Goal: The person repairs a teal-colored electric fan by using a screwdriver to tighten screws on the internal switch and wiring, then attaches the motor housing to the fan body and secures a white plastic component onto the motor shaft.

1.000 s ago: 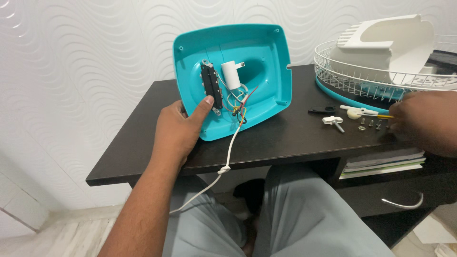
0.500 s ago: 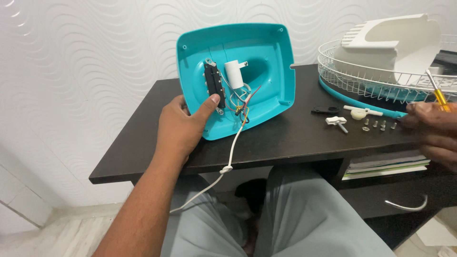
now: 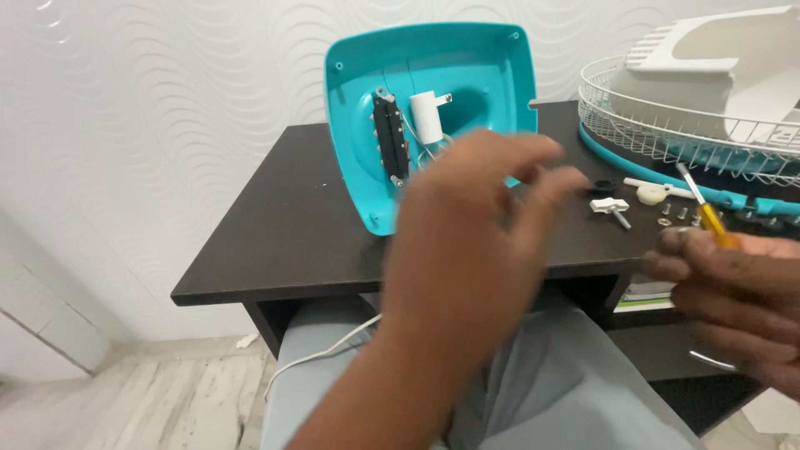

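The teal fan base shell [image 3: 433,100] stands tilted on its edge at the back of the dark desk [image 3: 275,242], its open underside toward me, showing a black switch block [image 3: 389,137], a white capacitor [image 3: 427,117] and loose wires. A second ago my left hand [image 3: 467,242] steadied this shell at its lower edge; now it has let go and hangs blurred in front of the shell, fingers spread and holding nothing, so the shell rests without my support. My right hand [image 3: 733,283], which was down among the parts right of the shell, has come up closed around a yellow-handled screwdriver [image 3: 704,208], tip pointing up and away. Right of the shell lie small screws [image 3: 679,215], a white wing knob [image 3: 612,207] and a white wire fan guard [image 3: 667,125] carrying a white motor housing [image 3: 717,58]. A white power cord [image 3: 325,354] trails off the desk's front edge below the shell, over my lap.
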